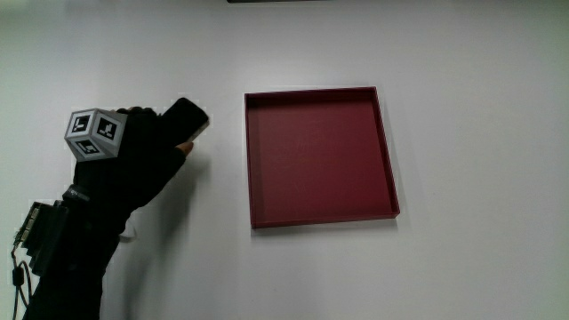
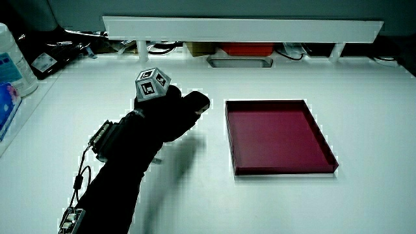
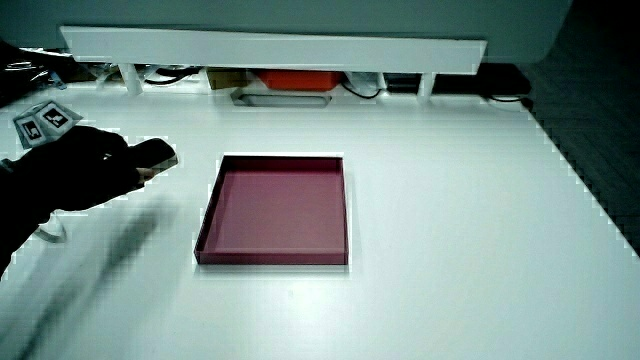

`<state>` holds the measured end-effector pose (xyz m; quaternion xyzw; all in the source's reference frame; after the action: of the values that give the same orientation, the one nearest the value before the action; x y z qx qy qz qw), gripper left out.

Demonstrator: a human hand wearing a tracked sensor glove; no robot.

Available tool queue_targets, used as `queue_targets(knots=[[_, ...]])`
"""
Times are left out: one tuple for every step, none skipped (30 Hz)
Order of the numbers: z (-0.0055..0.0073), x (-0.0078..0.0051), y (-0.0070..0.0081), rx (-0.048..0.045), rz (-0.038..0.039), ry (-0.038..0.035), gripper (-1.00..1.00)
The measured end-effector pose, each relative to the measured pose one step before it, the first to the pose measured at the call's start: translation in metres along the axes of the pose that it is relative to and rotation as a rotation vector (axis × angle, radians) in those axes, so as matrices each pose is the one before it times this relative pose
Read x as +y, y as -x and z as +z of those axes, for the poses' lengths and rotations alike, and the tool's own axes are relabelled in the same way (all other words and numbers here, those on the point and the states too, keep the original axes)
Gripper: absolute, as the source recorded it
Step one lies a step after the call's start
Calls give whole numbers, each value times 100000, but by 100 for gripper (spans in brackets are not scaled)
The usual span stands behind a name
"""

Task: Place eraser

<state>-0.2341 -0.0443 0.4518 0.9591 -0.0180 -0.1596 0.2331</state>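
The hand point(image 1: 147, 147) in its black glove is above the white table beside the red tray point(image 1: 320, 213), with its fingers curled around a dark eraser point(image 1: 188, 118) that has a pale edge. The eraser's end sticks out of the fingers toward the tray. The patterned cube point(image 1: 93, 134) sits on the back of the hand. In both side views the hand point(image 2: 170, 110) point(image 3: 95, 165) holds the eraser point(image 2: 197, 101) point(image 3: 155, 154) a short way from the tray's point(image 2: 286, 170) point(image 3: 270, 259) nearest wall. The tray is shallow, square and holds nothing.
A low white partition point(image 2: 240, 27) point(image 3: 270, 48) runs along the table's edge farthest from the person, with cables and an orange item point(image 2: 246, 49) under it. A bottle point(image 2: 14, 58) and clutter stand at the table's side edge near the forearm point(image 2: 117, 175).
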Motion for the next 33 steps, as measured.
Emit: queue_targets(knots=[[-279,228,553,-142,1436,539,0],[-359,265,612,-540,1884,877,0],[-348,209,530,1225,2367,-125,0],[-434,266,514,1023,1723,650,0],[-383,244,437,29,1341,712,0],[-301,166,328,222,866,-431,0],[-540,388,581,-368,1681,967,0],[-322,200,371,-1512,239,1719,0],[-269,152,399,399,1704,-625,0],[-343,225,426,1094,1221,-893,0],[-387,271,424,-850,502,1922,0],[111,-208,-99,1066,810,-1407,0],[-322,243,379,534,1268,150,0],[113,-136,57,-2231,-459,-552,0],[-87,42,122,-291,-95,-186,0],[-2,-7,-47,-44,199,272,0],[-67,71,61,64,331,120,0],[-104,81,197,-575,304,41,0],[37,-63,-25,-171,-522,-502,0],[11,-14,-8,-661,-518,-173,0],[-106,91,118,485,720,739,0],[30,-19,-8,276,19,-63,0],[13,-28,28,-620,-117,-38,0],[-3,-13,30,-1380,-430,398,-4],[16,-39,22,634,845,-1025,-9],[-81,61,102,341,196,283,-13],[-133,105,180,2,-395,-513,-17],[181,-180,-157,-381,540,-30,-22],[18,-50,40,-2153,-733,1241,-26],[-115,67,197,-14,557,-65,-30],[-117,48,241,-309,558,-144,-35],[-36,-56,143,-1000,305,854,-39],[-24,-55,145,756,1656,693,-43]])
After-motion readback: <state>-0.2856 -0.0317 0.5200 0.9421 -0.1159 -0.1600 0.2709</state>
